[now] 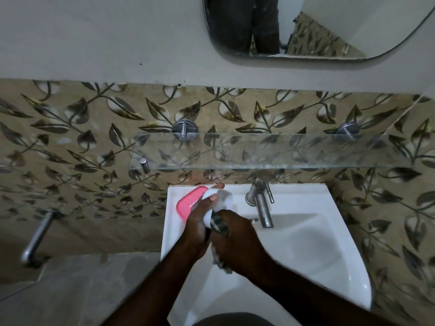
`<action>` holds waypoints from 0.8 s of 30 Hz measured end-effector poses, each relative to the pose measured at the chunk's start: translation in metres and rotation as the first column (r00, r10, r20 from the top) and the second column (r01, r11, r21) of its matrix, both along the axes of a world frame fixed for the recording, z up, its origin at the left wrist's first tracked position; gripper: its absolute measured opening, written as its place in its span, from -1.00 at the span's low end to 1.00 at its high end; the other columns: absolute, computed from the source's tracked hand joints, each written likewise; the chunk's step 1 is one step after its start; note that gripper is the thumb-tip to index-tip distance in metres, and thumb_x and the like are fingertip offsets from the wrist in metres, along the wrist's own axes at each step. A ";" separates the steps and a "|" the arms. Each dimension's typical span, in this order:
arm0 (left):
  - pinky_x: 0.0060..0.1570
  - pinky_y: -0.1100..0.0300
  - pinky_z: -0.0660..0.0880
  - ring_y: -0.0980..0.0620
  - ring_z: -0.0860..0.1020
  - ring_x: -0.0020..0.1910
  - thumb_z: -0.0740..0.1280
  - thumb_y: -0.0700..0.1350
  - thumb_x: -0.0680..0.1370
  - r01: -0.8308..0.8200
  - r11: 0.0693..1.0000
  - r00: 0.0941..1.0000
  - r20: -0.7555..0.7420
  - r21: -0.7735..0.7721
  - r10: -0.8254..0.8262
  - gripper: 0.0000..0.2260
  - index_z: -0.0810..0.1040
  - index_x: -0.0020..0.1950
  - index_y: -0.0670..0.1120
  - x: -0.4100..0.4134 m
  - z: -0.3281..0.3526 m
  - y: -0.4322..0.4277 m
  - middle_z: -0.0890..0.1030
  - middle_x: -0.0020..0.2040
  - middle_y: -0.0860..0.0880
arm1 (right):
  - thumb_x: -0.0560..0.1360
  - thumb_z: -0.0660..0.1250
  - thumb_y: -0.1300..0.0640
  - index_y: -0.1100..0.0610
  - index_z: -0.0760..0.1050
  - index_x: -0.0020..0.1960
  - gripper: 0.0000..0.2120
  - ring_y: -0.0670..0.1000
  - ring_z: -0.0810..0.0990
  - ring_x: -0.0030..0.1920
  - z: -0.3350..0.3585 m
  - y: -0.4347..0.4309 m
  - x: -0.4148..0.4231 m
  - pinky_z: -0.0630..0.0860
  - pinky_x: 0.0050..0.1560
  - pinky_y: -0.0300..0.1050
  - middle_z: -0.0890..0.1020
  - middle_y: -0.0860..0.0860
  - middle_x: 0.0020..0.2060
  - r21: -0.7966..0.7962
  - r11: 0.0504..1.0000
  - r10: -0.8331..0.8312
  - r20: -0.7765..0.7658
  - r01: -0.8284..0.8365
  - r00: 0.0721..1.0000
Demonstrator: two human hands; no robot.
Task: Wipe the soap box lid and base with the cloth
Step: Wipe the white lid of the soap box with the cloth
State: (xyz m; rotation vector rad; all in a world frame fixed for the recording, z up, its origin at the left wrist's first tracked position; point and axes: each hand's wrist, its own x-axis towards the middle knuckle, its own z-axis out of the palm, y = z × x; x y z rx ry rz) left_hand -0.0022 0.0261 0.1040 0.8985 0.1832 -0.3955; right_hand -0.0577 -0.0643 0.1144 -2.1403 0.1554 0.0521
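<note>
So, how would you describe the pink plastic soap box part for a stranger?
Look at the white ceramic washbasin below the glass shelf. On its flat back left corner, left of the steel tap, lies the pink rounded plastic soap box part. It is the only pink thing; the piece in the left hand beside it is white.

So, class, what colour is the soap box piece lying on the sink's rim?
The soap box piece is pink; head view.

Glossy white ceramic is seen in the sink, polished metal in the tap, clear glass in the shelf, smooth pink plastic in the soap box lid, white plastic in the base, and soft fabric in the cloth.
</note>
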 end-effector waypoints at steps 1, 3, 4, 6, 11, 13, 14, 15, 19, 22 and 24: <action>-0.31 0.19 0.57 -0.07 0.59 -0.32 0.31 -0.06 0.39 0.001 1.000 1.000 0.019 0.004 -0.001 -0.66 0.63 0.08 -0.18 -0.001 0.000 -0.001 0.64 -0.23 -0.18 | 0.37 0.22 0.06 0.07 0.45 -0.21 -0.90 0.11 0.63 -0.37 0.006 0.007 -0.003 0.57 -0.38 -0.02 0.60 0.04 -0.37 0.077 0.997 0.013 0.019 -0.014 1.000; -0.35 0.20 0.54 -0.04 0.58 -0.39 0.31 -0.03 0.39 0.027 1.000 0.999 0.022 -0.010 -0.027 -0.70 0.67 0.03 -0.13 0.000 -0.002 0.001 0.62 -0.28 -0.16 | 0.33 0.23 0.11 0.05 0.44 -0.15 -0.89 0.07 0.61 -0.29 0.010 0.008 -0.008 0.54 -0.31 -0.05 0.58 0.00 -0.27 -0.012 0.998 0.067 0.174 -0.066 0.982; -0.30 0.18 0.54 -0.06 0.59 -0.34 0.32 -0.02 0.38 0.037 0.999 0.999 0.016 -0.015 -0.037 -0.71 0.68 -0.01 -0.13 0.002 -0.002 0.002 0.62 -0.24 -0.18 | 0.33 0.23 0.11 0.06 0.46 -0.05 -0.80 0.06 0.58 -0.22 0.006 0.002 -0.009 0.53 -0.26 -0.07 0.58 -0.01 -0.18 -0.139 0.986 0.118 0.227 -0.088 0.967; -0.17 0.11 0.54 -0.10 0.59 -0.19 0.33 -0.01 0.36 0.039 0.999 0.999 -0.002 -0.038 -0.039 -0.66 0.65 0.04 -0.15 0.000 0.002 0.003 0.61 -0.13 -0.19 | 0.34 0.19 0.09 0.05 0.45 0.13 -0.64 0.08 0.58 -0.11 -0.012 -0.014 -0.004 0.53 -0.22 -0.08 0.56 -0.01 -0.04 -0.383 0.914 0.229 0.208 -0.136 0.951; -0.31 0.21 0.58 -0.04 0.62 -0.37 0.31 -0.07 0.38 0.030 0.999 0.998 0.050 -0.024 -0.028 -0.66 0.60 0.08 -0.21 -0.005 0.000 -0.001 0.66 -0.28 -0.14 | 0.37 0.15 0.06 0.02 0.44 -0.11 -0.85 0.21 0.62 -0.25 -0.006 -0.008 -0.006 0.53 -0.33 0.00 0.57 0.04 -0.27 -0.112 0.993 0.026 0.034 -0.022 0.999; -0.39 0.24 0.56 -0.01 0.60 -0.44 0.37 -0.08 0.34 0.022 0.999 0.999 0.026 -0.024 -0.021 -0.70 0.62 0.01 -0.20 -0.004 0.001 -0.002 0.65 -0.34 -0.14 | 0.35 0.21 0.13 0.05 0.42 -0.17 -0.93 0.09 0.60 -0.31 0.008 0.008 -0.008 0.54 -0.33 -0.03 0.56 0.02 -0.32 0.076 0.997 0.014 0.036 -0.016 0.999; -0.38 0.24 0.55 -0.01 0.60 -0.42 0.37 -0.07 0.34 0.021 0.999 1.000 0.011 -0.031 -0.021 -0.71 0.61 -0.02 -0.21 -0.003 0.001 -0.001 0.64 -0.34 -0.13 | 0.33 0.23 0.14 0.06 0.42 -0.17 -0.91 0.03 0.57 -0.28 0.011 0.012 -0.008 0.52 -0.27 -0.04 0.55 -0.01 -0.28 0.050 0.999 0.009 0.104 -0.015 0.994; -0.34 0.22 0.56 -0.03 0.61 -0.37 0.35 -0.05 0.35 0.022 0.999 1.000 -0.009 -0.030 -0.023 -0.68 0.60 -0.01 -0.23 -0.001 0.003 0.000 0.64 -0.30 -0.14 | 0.32 0.26 0.15 0.06 0.43 -0.13 -0.88 0.01 0.54 -0.24 0.011 0.011 -0.008 0.50 -0.23 -0.08 0.54 -0.04 -0.23 -0.012 1.000 0.027 0.175 -0.025 0.984; -0.06 0.08 0.54 -0.13 0.58 -0.08 0.39 0.00 0.34 -0.017 0.999 0.997 -0.077 -0.031 0.015 -0.51 0.55 0.19 -0.22 0.006 0.006 0.004 0.60 -0.04 -0.21 | 0.33 0.26 0.16 0.03 0.45 0.14 -0.62 0.14 0.58 -0.05 -0.018 -0.012 0.000 0.55 -0.14 0.04 0.54 -0.04 0.02 -0.378 0.918 0.183 0.127 -0.123 0.975; -0.06 0.10 0.54 -0.10 0.60 -0.11 0.43 -0.02 0.31 -0.020 0.999 0.996 -0.090 -0.026 0.017 -0.55 0.59 0.14 -0.20 0.003 0.002 0.004 0.62 -0.08 -0.18 | 0.35 0.22 0.15 0.00 0.41 0.00 -0.77 0.15 0.57 -0.18 -0.010 -0.007 -0.002 0.53 -0.22 0.04 0.55 0.02 -0.14 -0.272 0.961 0.074 0.069 -0.053 0.995; -0.31 0.23 0.54 -0.01 0.60 -0.35 0.40 -0.08 0.35 0.011 1.000 0.997 -0.071 -0.021 -0.013 -0.68 0.60 0.04 -0.21 -0.001 0.001 0.005 0.63 -0.29 -0.13 | 0.37 0.25 0.17 0.07 0.40 -0.10 -0.88 0.05 0.55 -0.32 0.003 0.008 -0.004 0.50 -0.31 -0.03 0.56 0.08 -0.28 -0.059 0.998 0.030 0.027 -0.029 0.999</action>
